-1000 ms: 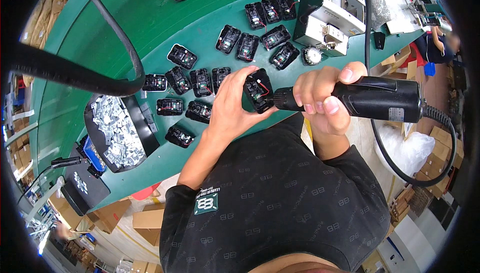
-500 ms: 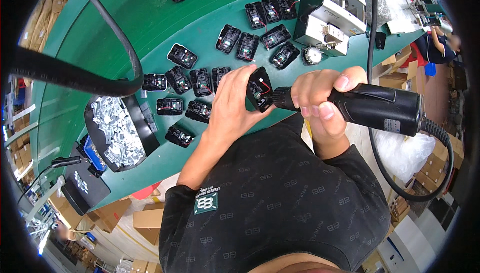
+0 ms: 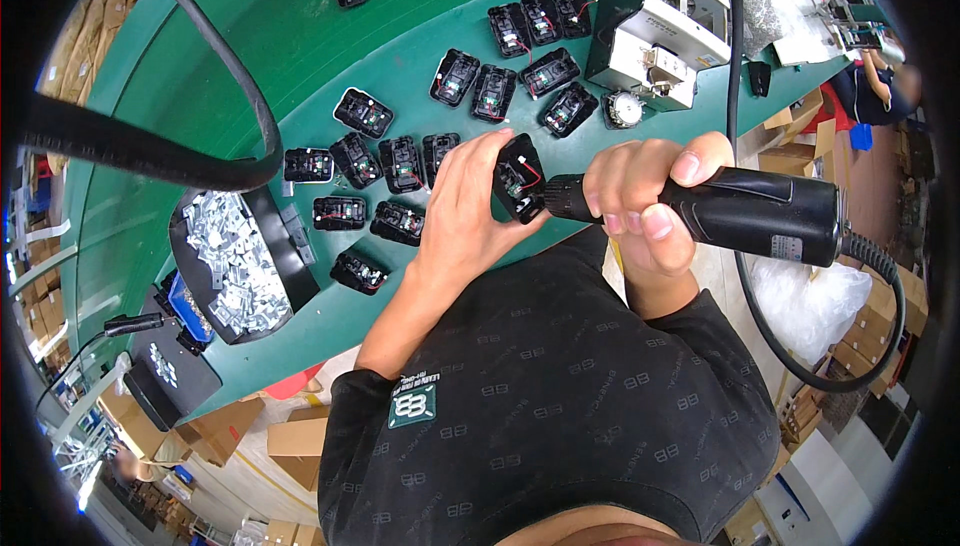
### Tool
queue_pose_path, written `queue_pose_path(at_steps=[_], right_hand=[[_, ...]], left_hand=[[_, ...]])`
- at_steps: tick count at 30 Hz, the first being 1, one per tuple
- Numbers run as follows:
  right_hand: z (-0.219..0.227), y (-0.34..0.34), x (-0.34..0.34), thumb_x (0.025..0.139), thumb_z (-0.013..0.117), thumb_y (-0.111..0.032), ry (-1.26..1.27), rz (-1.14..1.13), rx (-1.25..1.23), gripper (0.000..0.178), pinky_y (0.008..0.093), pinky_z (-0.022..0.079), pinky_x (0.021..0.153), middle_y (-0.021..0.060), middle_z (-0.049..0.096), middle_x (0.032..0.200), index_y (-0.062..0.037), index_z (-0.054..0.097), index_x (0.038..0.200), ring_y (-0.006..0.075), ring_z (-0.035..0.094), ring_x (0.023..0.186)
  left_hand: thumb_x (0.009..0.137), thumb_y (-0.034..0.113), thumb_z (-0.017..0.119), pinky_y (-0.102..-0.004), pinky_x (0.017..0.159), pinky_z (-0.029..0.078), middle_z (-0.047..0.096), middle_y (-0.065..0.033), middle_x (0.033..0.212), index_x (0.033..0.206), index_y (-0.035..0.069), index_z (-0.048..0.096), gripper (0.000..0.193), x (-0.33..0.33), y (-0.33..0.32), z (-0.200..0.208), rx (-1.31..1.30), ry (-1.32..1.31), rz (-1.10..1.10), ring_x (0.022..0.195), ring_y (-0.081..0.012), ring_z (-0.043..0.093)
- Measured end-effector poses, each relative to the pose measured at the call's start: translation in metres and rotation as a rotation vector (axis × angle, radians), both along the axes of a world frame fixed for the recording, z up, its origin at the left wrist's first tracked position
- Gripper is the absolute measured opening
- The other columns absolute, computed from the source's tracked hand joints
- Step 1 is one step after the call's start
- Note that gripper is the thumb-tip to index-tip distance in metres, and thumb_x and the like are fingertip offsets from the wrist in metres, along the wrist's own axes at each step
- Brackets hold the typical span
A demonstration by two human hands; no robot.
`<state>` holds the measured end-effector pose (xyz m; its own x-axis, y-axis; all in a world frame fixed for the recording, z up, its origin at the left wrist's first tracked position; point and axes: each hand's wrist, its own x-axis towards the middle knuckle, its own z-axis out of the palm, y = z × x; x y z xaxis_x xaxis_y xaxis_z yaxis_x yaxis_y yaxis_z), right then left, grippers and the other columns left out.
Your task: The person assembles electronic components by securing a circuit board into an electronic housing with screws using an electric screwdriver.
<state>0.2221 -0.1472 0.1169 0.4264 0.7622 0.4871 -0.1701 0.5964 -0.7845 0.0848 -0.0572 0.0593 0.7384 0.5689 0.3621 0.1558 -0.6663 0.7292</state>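
- Head view: left hand (image 3: pixel 470 211) is wrapped tight around a small black case (image 3: pixel 520 178), tipping it up off the green table (image 3: pixel 300 36), facing the tool.
- Right hand (image 3: pixel 640 211) squeezes a black power screwdriver (image 3: pixel 740 211); its tip probably touches the case.

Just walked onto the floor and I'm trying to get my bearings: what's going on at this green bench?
A person in a black shirt holds a small black housing with red wires in the left hand. The right hand grips a black corded power screwdriver, its tip set against the housing. More black housings of the same kind lie open across the green table. A black tray of small metal parts sits at the table's left edge.
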Motion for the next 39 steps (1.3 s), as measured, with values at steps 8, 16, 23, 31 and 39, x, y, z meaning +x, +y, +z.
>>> queue_pose_path(at_steps=[8,16,23,31,39], right_hand=[[-0.009,0.004,0.007,0.082,0.058,-0.012,0.034,0.068,0.082,0.031,0.0282,0.042,0.053,-0.0018,0.043,0.063,-0.0165,0.037,0.105,0.0118,0.047,0.054],[-0.008,0.001,0.009,0.082,0.056,-0.011,0.022,0.048,0.089,0.032,0.0288,0.042,0.054,-0.0014,0.043,0.064,-0.0162,0.037,0.107,0.0121,0.047,0.054],[-0.011,0.003,0.01,0.083,0.056,-0.011,0.022,0.052,0.089,0.032,0.0287,0.042,0.054,-0.0016,0.043,0.064,-0.0163,0.037,0.108,0.012,0.047,0.054],[0.002,0.005,0.001,0.081,0.06,-0.008,-0.039,0.022,0.04,0.028,0.028,0.042,0.05,-0.0027,0.043,0.06,-0.0172,0.035,0.092,0.012,0.046,0.047],[-0.004,0.007,-0.001,0.081,0.061,-0.004,0.009,0.087,0.133,0.03,0.0295,0.043,0.051,-0.0008,0.044,0.062,-0.0157,0.036,0.095,0.0127,0.046,0.049]], left_hand=[[0.055,0.018,0.086,-0.0399,0.091,0.045,0.056,-0.0147,0.114,0.122,0.002,0.047,0.079,0.0,0.0,-0.006,-0.028,-0.023,0.025,0.103,-0.0323,0.055],[0.055,0.02,0.086,-0.04,0.09,0.045,0.056,-0.0144,0.115,0.122,0.001,0.046,0.08,0.002,0.0,-0.006,-0.039,-0.004,0.037,0.104,-0.0324,0.055],[0.054,0.019,0.086,-0.04,0.09,0.045,0.056,-0.0138,0.114,0.122,0.001,0.046,0.081,0.004,0.0,-0.003,-0.041,-0.005,0.021,0.103,-0.0323,0.055],[0.048,0.014,0.086,-0.0381,0.087,0.047,0.059,-0.0124,0.111,0.118,0.002,0.05,0.08,0.004,0.006,-0.003,-0.013,-0.105,-0.003,0.099,-0.0305,0.058],[0.047,0.013,0.086,-0.0371,0.085,0.048,0.06,-0.0124,0.11,0.117,0.002,0.051,0.079,-0.002,0.011,0.001,0.019,-0.147,0.011,0.098,-0.0298,0.06]])
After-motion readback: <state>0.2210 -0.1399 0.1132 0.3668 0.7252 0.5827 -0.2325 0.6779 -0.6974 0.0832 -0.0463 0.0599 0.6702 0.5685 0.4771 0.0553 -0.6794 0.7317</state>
